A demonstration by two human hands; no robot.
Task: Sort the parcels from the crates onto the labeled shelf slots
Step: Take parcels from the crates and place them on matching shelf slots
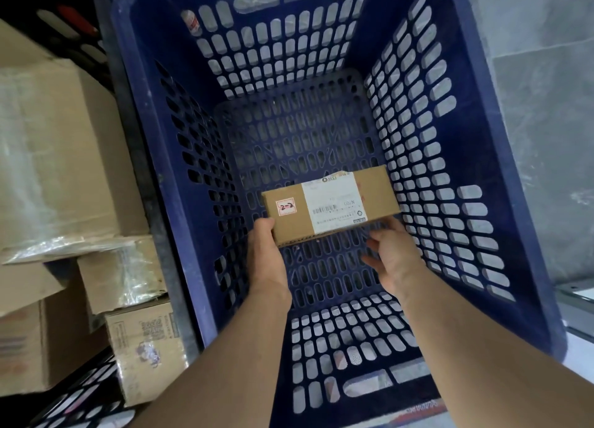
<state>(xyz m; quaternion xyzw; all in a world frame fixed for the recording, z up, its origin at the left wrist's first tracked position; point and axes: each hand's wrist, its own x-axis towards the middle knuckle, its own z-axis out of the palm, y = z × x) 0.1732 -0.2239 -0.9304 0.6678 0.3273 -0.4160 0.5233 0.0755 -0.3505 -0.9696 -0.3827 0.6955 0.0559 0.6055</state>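
A small brown cardboard parcel (331,204) with a white shipping label and a red-edged sticker reading "2-2" is inside the deep blue slotted crate (154,112). My left hand (265,250) grips the parcel's near left corner, fingers hidden beneath it. At the parcel's near right edge is my right hand (390,254), fingers relaxed and spread, the fingertips touching or just under the box. No other parcel shows in the crate.
Stacked cardboard boxes (58,157), some wrapped in clear tape, stand to the left of the crate. A black slotted crate (80,398) shows at the bottom left. Grey tiled floor (546,90) lies to the right.
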